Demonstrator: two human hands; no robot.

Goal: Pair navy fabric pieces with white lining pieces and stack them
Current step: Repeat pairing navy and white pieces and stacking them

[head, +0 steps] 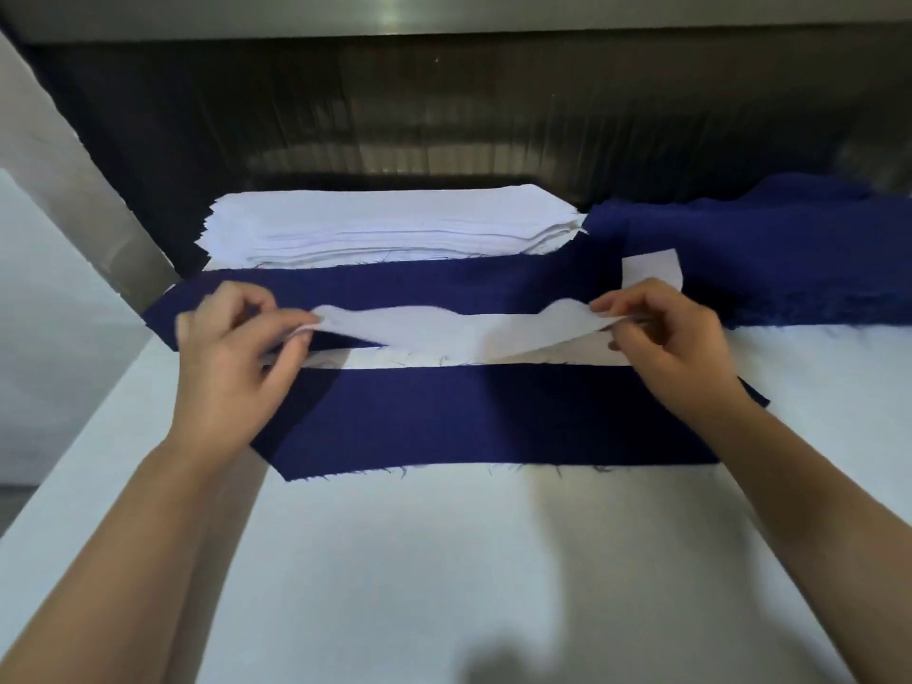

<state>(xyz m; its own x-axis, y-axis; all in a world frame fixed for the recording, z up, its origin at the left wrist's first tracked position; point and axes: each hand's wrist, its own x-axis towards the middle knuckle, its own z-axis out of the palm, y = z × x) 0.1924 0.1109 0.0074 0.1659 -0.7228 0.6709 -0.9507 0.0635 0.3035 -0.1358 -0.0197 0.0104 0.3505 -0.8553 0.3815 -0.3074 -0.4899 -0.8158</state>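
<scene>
Head cam view: a white counter (493,560) is covered at the back right by a loose heap of navy fabric (789,249), with a tall stack of white lining pieces (385,224) sat just left of it. Nearer, one navy fabric piece (493,417) is laid flat, frayed along its near edge, and a second navy strip (395,283) is lying just behind it. A single white lining piece (444,333) is held over the gap between the two, pinched at its ends by the left hand (237,348) and right hand (676,338), set well apart. It's sagging and rippled in the middle, so tbh a skewed or creased landing could easily be got if it isn't pulled taut first. Loose threads could also get snagged and the navy dragged off square.
</scene>
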